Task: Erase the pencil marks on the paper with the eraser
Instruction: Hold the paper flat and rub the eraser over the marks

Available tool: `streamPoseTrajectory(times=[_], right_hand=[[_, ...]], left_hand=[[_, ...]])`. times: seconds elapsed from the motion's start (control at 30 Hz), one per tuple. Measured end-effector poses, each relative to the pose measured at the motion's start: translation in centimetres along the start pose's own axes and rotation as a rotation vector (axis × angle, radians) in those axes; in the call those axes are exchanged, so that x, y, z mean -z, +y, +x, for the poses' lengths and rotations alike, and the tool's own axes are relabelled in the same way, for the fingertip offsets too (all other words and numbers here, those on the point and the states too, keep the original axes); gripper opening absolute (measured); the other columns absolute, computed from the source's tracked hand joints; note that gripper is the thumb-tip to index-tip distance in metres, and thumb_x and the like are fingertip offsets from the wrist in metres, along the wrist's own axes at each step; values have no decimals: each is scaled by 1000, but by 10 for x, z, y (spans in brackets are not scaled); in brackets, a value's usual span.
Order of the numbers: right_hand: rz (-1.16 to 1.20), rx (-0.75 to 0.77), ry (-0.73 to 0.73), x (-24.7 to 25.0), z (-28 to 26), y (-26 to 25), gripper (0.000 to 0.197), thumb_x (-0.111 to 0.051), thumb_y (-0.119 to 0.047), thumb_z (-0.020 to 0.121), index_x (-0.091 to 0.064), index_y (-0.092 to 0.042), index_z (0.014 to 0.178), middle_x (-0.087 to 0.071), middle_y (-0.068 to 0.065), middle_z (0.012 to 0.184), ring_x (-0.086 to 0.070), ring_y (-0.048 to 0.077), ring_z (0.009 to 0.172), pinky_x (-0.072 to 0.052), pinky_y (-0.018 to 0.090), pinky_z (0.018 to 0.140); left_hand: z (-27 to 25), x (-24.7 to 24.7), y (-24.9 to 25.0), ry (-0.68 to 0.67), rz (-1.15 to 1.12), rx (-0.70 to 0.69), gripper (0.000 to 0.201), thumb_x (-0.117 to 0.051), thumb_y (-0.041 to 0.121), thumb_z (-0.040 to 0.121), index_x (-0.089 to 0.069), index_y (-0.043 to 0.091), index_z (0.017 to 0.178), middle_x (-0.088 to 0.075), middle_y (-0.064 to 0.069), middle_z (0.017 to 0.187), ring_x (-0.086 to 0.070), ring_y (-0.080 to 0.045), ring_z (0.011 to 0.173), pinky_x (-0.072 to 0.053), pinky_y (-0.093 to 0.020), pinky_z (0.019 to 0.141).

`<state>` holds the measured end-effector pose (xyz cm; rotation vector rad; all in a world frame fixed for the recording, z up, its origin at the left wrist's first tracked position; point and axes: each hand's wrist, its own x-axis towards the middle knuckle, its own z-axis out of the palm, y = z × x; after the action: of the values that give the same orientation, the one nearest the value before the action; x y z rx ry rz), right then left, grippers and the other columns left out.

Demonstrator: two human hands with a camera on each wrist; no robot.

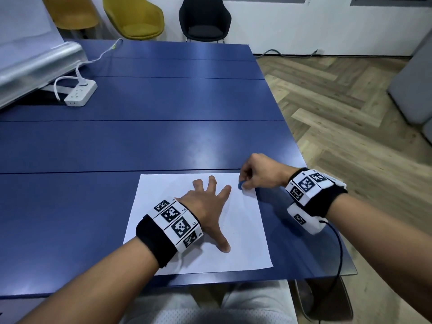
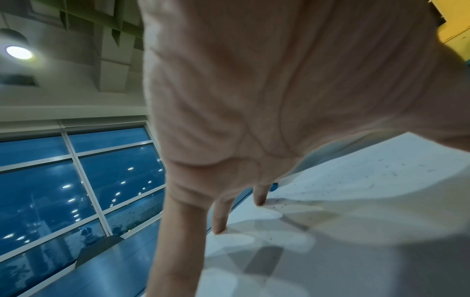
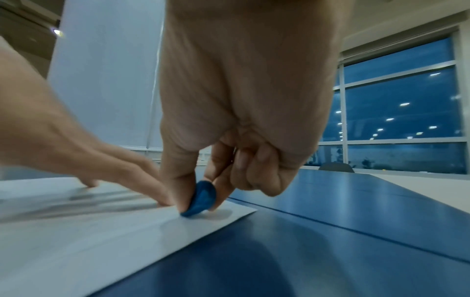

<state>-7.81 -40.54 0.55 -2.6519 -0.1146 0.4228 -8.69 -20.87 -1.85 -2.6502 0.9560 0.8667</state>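
Note:
A white sheet of paper (image 1: 245, 239) lies on the blue table near its front right corner. My left hand (image 1: 208, 204) presses flat on the sheet with fingers spread straight. In the left wrist view its fingertips (image 2: 259, 199) touch the paper (image 2: 368, 201), which is dotted with small dark crumbs. My right hand (image 1: 254, 174) pinches a small blue eraser (image 1: 241, 184) between thumb and fingers at the paper's far right corner. The right wrist view shows the eraser (image 3: 202, 199) touching the sheet (image 3: 101, 241) beside my left index fingertip. Faint pencil traces show near my left thumb.
A white power strip (image 1: 80, 93) with a cable and a slanted white board (image 1: 35, 59) sit at the table's far left. Yellow chairs and a black chair (image 1: 204, 19) stand beyond the far edge. The table edge (image 1: 301, 148) and wooden floor lie just right of my right hand.

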Motion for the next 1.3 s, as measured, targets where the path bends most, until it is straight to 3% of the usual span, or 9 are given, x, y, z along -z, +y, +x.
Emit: streamPoseTrajectory(times=[0.07,0.17,0.33,0.5,0.67,0.83,0.97,1.13,1.3], right_hand=[[11,29,-86,-5,-9,-2,9,-80,-13,70,-74,-15,76,-70,-3,73,-57,5,62,-51,26,64],[-23,34,-267,-4,-14,-8,10,-81,-14,68,-75,-20,73,-69,-12,67,-57,-2,59,-45,15,59],[-17,-17,2,1,-2,0,6,-79,-18,70,-73,-19,73,-72,-9,75,-64,7,73,-57,36,76],[-35,38,-330,-6,-19,-11,7,-79,-13,68,-76,-17,74,-69,-15,62,-59,-5,57,-45,17,61],[21,17,-67,-6,-13,-8,9,-79,-13,72,-75,-10,80,-65,-11,66,-57,0,59,-44,20,62],[31,54,-449,-19,-43,-15,11,-80,-14,68,-76,-15,79,-72,-9,67,-62,1,59,-51,21,63],[106,48,-154,-18,-40,-9,7,-76,-14,73,-76,-16,80,-71,-8,68,-55,-2,57,-44,15,59],[51,60,-360,-25,-55,-16,11,-79,-17,70,-76,-17,81,-72,-3,72,-56,1,57,-48,20,59],[103,50,-110,-20,-37,-14,8,-77,-16,69,-77,-18,77,-71,-5,70,-56,4,60,-50,27,61]], left_hand=[[1,1,1,-4,3,6,152,-83,75,40,12,37,151,16,-6,161,4,-45,146,-38,-65,101],[-1,4,2,-4,11,7,150,-84,73,42,11,36,153,14,-7,161,4,-45,145,-40,-61,103],[-3,7,4,0,22,-8,150,-84,72,45,12,35,154,16,-11,162,5,-47,145,-40,-56,106],[-4,6,4,-2,30,-1,150,-84,73,47,14,36,154,18,-12,162,6,-46,146,-39,-53,107],[-5,6,4,7,49,-12,149,-82,75,47,15,36,154,17,-12,162,3,-48,145,-37,-54,106],[-6,7,5,2,49,-4,149,-82,74,49,15,35,154,18,-13,162,5,-47,146,-37,-53,108],[-6,7,5,-3,51,-7,149,-82,74,49,16,35,154,18,-13,162,5,-47,146,-37,-53,106],[-5,8,5,-5,46,-2,149,-83,74,47,14,36,154,19,-13,162,5,-47,146,-39,-54,107],[-6,9,4,-12,42,-2,150,-82,74,48,17,36,153,20,-11,161,6,-45,146,-39,-55,107]])
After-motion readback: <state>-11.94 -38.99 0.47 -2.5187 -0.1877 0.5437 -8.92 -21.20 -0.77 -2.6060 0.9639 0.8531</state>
